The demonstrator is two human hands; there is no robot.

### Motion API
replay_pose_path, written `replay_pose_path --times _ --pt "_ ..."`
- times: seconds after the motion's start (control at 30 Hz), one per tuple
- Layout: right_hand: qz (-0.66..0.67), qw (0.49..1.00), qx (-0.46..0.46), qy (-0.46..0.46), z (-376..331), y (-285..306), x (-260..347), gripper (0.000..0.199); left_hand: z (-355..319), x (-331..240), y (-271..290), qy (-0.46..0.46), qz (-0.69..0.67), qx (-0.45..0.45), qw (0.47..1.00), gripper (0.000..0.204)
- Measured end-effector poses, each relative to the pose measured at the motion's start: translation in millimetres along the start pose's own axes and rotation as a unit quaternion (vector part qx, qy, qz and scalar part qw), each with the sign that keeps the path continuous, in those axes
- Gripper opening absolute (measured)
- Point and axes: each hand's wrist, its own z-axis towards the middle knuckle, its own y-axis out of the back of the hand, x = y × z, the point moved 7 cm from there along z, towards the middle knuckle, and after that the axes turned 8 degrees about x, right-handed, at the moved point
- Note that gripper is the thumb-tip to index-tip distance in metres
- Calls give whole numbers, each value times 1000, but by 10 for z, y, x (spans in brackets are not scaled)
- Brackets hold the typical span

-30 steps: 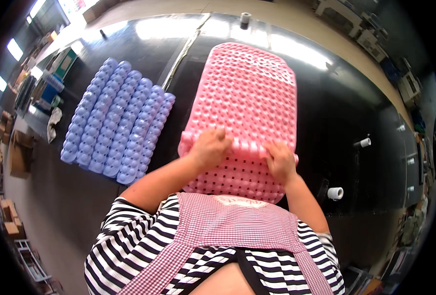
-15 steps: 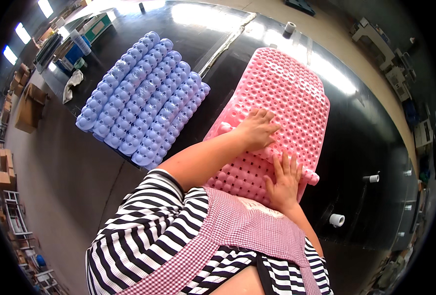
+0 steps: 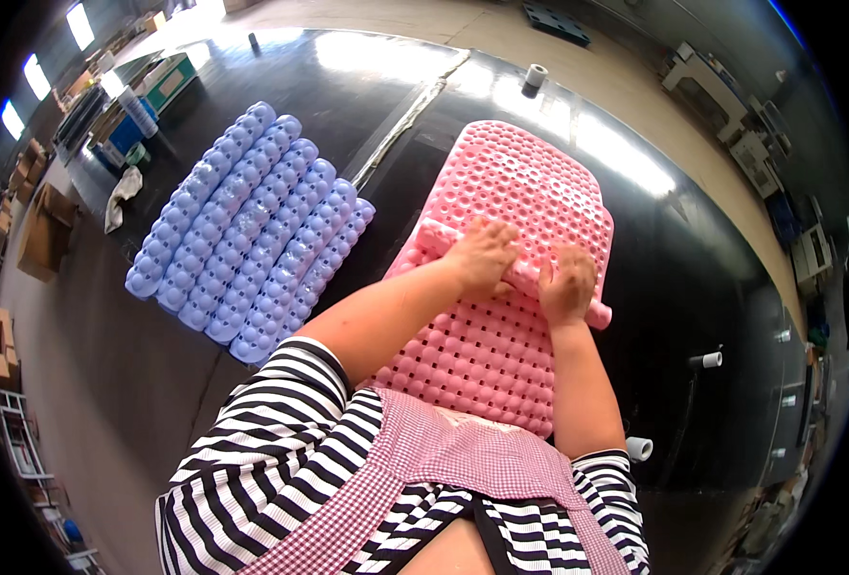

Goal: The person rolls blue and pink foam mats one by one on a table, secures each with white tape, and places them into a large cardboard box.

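Observation:
A pink perforated rubber mat (image 3: 520, 182) lies on a black glossy table (image 3: 693, 259) in front of me. A rolled pink mat (image 3: 434, 237) lies crosswise on top of the pink pile. My left hand (image 3: 482, 257) grips the roll near its left part. My right hand (image 3: 566, 286) grips it near its right end. More pink mat (image 3: 472, 359) spreads flat below the roll toward my body.
Several rolled blue mats (image 3: 252, 235) lie side by side on the table's left. Tape rolls (image 3: 537, 75) stand at the far edge; two small white rolls (image 3: 638, 448) lie at the right. Cardboard boxes (image 3: 41, 225) and a rag (image 3: 123, 192) are on the floor at left.
My hands have moved up the mat with the pink roll, which has grown thicker as it turned away from me. My head view has shifted slightly.

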Motion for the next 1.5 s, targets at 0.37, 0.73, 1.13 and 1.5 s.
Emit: replay_pose_path --times 0.37,0.73,1.13,1.5 --pt "89 994 44 48 -411 57 111 44 -122 -56 112 -115 -50 -170 977 47" --pt "92 977 182 55 -1532 454 796 43 -1397 -705 -118 -107 -136 -96 980 43" --pt "23 995 -8 99 -42 261 430 36 -878 -510 -279 48 -44 -135 989 68" --pt "-4 993 100 68 -1246 574 213 49 -1291 -565 -2 5 -80 -160 984 48"
